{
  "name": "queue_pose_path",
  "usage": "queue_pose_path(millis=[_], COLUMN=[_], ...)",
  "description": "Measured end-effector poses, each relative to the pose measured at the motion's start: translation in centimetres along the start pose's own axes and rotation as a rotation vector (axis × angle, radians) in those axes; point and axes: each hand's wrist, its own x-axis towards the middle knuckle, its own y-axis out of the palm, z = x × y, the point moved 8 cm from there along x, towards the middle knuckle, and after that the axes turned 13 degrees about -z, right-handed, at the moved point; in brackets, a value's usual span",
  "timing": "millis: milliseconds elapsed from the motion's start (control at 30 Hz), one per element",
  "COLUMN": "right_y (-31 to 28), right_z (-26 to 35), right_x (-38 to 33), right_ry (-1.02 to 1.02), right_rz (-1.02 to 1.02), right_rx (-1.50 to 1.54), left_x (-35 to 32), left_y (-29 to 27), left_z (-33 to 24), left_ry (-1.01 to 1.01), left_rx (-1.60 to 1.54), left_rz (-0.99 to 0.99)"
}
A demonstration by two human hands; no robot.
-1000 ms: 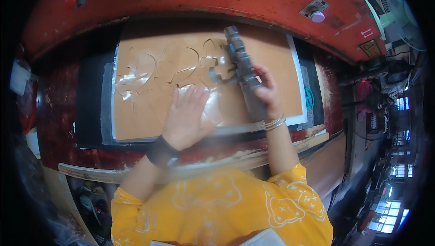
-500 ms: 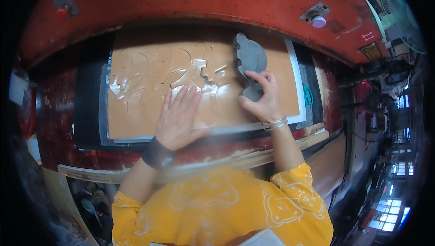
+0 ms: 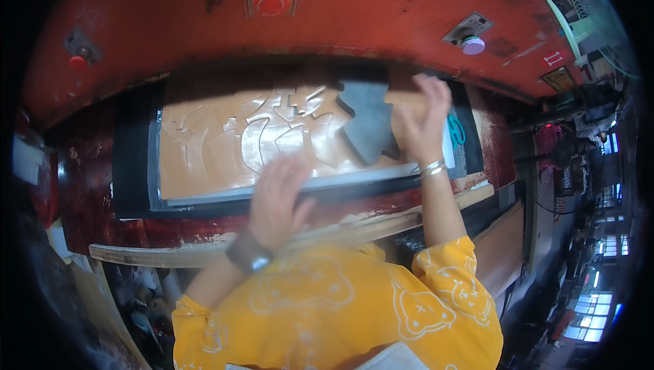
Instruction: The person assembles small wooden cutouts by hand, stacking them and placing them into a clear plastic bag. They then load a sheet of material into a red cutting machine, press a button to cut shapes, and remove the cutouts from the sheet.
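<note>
Grey cutting die (image 3: 366, 125): dark, flat, irregular in outline, resting on the right part of the tan sheet (image 3: 204, 155). Its long axis runs roughly from the far edge of the sheet toward the near edge, tilted slightly to the right at the near end.

Right hand (image 3: 421, 121): directly right of the die, touching its right edge. Fingers (image 3: 429, 91) are spread and point away from the body, toward the red machine housing (image 3: 381, 9); the palm side lies against the die's flank. Whether the thumb hooks under the die cannot be told, as the die hides it. Silver bangles sit on this wrist.

Left hand (image 3: 279, 196): blurred, at the near edge of the sheet, on the pale border strip. Fingers are loosely together and flat, holding nothing. A dark wristband is on this wrist. The die lies up and to the right of this hand, clearly apart from it.

Key relation: the right hand is in contact with the die, the left is not; the die lies left of the right fingers.

Sheet shows many cut outlines across its middle and lies on a black pad (image 3: 133, 166) on the counter. Red round button (image 3: 271, 0) sits on the housing above.
</note>
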Motion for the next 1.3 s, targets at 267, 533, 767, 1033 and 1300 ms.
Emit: queue_pose_path(millis=[267, 533, 767, 1033, 1300], right_y=[-6.0, -4.9, -6.5, -5.5, 1.9], right_z=[-2.5, -2.6, -0.8, -3.1, 4.7], right_x=[11.5, 8.8, 11.2, 8.6, -3.9], right_ry=[0.101, 0.19, 0.127, 0.15, 0.044], right_rz=[-0.704, -0.536, -0.662, -0.524, 0.576], right_rx=[-0.052, 0.089, 0.107, 0.183, 0.174], left_x=[-3.0, 2.2, 3.8, 5.4, 6.0], left_y=[0.4, 0.2, 1.3, 0.5, -0.4], left_z=[-4.2, -1.0, 1.8, 1.5, 1.4], left_ry=[0.079, 0.059, -0.085, -0.185, -0.177], left_rx=[-0.307, -0.132, 0.02, 0.056, 0.079], left_rz=[0.223, 0.06, 0.034, 0.015, -0.005])
